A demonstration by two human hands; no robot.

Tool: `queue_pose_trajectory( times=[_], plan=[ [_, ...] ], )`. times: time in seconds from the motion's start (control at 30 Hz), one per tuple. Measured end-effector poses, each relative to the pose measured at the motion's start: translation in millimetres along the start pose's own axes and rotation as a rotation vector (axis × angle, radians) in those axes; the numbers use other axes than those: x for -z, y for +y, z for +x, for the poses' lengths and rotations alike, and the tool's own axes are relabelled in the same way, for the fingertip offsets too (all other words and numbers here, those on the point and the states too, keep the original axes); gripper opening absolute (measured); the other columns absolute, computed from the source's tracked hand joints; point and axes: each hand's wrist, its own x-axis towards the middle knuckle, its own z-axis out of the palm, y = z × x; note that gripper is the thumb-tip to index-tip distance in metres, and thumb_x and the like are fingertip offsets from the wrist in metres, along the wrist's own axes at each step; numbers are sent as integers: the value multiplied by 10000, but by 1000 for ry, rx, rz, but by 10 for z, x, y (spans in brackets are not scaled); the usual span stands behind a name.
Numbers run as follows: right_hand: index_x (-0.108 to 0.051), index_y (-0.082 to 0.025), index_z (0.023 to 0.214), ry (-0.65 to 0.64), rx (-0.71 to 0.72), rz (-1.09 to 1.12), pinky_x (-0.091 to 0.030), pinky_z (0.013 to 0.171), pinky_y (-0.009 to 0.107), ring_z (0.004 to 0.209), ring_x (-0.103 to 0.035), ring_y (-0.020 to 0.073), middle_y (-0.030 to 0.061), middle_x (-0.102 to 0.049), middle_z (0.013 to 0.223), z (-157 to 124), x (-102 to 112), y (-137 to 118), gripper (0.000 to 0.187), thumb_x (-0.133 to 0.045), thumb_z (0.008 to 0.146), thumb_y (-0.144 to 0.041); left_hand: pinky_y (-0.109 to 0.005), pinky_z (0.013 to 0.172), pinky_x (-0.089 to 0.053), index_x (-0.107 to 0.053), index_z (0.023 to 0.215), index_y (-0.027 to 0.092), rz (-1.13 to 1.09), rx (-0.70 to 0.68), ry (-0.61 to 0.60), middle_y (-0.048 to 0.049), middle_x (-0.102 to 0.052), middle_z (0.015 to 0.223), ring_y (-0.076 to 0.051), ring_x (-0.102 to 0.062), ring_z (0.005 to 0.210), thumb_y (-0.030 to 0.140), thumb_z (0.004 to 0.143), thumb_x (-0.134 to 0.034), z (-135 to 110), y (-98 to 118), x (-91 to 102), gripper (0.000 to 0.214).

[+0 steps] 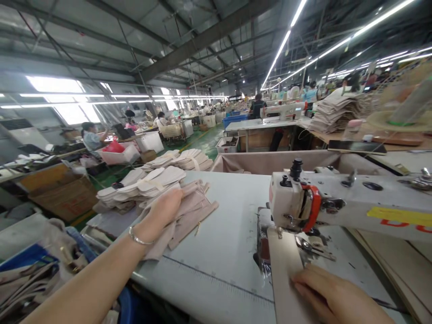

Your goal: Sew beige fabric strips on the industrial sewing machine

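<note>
The panel, beige and flat, lies on the white table, and from the head view I see its far end under the head of the sewing machine. The right hand is at the right edge of this panel. Its fingers are bent and close together, with the tips touching the panel; whether they pinch the edge, I cannot tell. The left hand is well apart from it, on the other side of the table, over the cloth. The fingertips there are hidden, so I cannot tell if this hand grips the cloth or only presses on it. A bracelet is around the left wrist. From the cloth a small gold zipper pull comes out onto the table.

Just beyond the left hand are piles of pale cut pieces. Along the near side of the table runs a ruler scale. The machine has an orange-red part at the head and a yellow tape on the arm. More flat panels lie at the right, below this arm. Behind the table stands a box lined with pinkish cloth.
</note>
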Motion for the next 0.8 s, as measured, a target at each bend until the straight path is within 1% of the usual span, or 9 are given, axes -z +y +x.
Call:
queue_pose_trajectory(
  times=[0.1,0.17,0.23,0.27,0.37,0.47,0.6,0.73,0.8],
  plan=[
    [-687,-279,1026,149,42,-82,-551,785,305,898,-649,195,42,-648,998,94,-53,71,259,-431,999,-310,-358,798,-503,-602,1219,88,90,49,101,-163,-687,979,-291,-666,934,188,949,-385,22,262,355,361],
    [-675,-246,1095,229,74,-137,-528,870,362,998,-614,225,75,-624,1097,139,-118,112,251,-450,988,-279,-334,775,-508,-634,1178,150,15,-13,19,-114,-710,947,-263,-679,890,207,951,-418,-19,598,421,319],
    [-650,-230,1156,226,91,-172,-504,915,409,1034,-585,241,88,-601,1146,168,-173,121,272,-456,966,-212,-296,754,-516,-680,1065,206,-183,-189,-168,-59,-728,933,-221,-688,852,267,977,-434,-97,978,294,269],
    [-636,-224,1180,210,92,-183,-496,923,424,1034,-576,242,90,-594,1154,177,-190,113,293,-456,954,-179,-302,794,-517,-680,1060,214,-248,-270,-216,-52,-728,953,-215,-686,880,278,989,-428,-140,1155,175,270],
    [-614,-202,1209,177,85,-203,-479,942,437,1052,-554,246,94,-578,1169,185,-194,61,335,-470,921,-112,-410,1014,-435,-600,1221,172,-292,-400,-203,-122,-646,1218,-262,-591,1154,265,953,-533,-216,1535,-233,292],
    [-610,-204,1222,183,68,-214,-459,963,438,1083,-534,250,93,-568,1181,182,-170,4,361,-501,897,-89,-481,1079,-356,-576,1221,161,-344,-413,-248,-136,-595,1259,-292,-531,1208,306,862,-677,-159,1652,-469,401],
    [-607,-222,1220,180,9,-216,-442,956,459,1100,-503,274,89,-552,1187,183,-162,-43,373,-532,880,-88,-379,895,-467,-618,1054,172,-535,-229,-337,-74,-607,1043,-255,-578,989,324,741,-772,-15,1598,-502,381],
    [-592,-214,1216,170,-14,-203,-426,952,463,1087,-491,281,87,-550,1203,189,-163,-64,345,-519,901,-96,-347,842,-463,-611,973,180,-729,-201,-339,-47,-590,981,-220,-567,916,323,858,-628,3,1626,-487,184],
    [-582,-181,1210,189,-17,-186,-418,959,463,1079,-492,281,95,-560,1194,191,-163,-71,322,-494,913,-92,-346,868,-456,-620,994,184,-815,-238,-346,-52,-598,985,-215,-566,943,315,946,-492,-12,1721,-487,190]
  ],
)
